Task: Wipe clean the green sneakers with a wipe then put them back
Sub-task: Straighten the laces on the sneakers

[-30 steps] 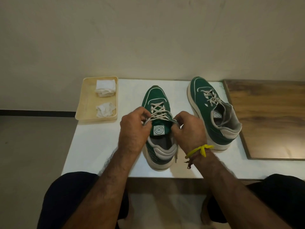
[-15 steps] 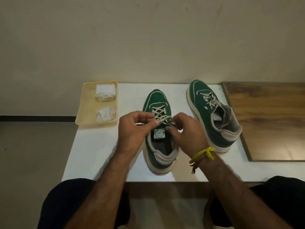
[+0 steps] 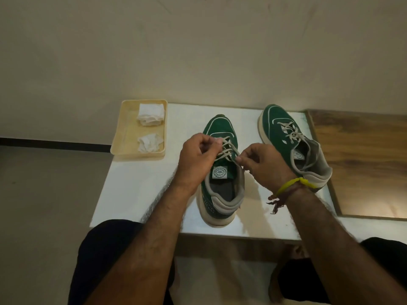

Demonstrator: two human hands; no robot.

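Two green sneakers with white soles stand on a white table point(image 3: 141, 190). The near sneaker point(image 3: 221, 190) sits in the middle, toe pointing away from me. My left hand point(image 3: 196, 157) pinches its white laces point(image 3: 228, 150) from the left. My right hand point(image 3: 264, 166), with a yellow band at the wrist, pinches the laces from the right. The second sneaker point(image 3: 293, 142) stands to the right, angled, partly behind my right wrist. A folded white wipe point(image 3: 150, 114) and a crumpled wipe point(image 3: 149, 143) lie in a cream tray point(image 3: 123, 130).
The tray sits at the table's far left corner. A brown wooden board point(image 3: 363, 161) covers the right part of the table. A pale wall rises just behind the table. My dark-clothed knees flank the near table edge.
My hands have drawn slightly apart along the laces of the near sneaker, the left one lifting toward the toe. The view has shifted a little downward. Both sneakers stay in place.
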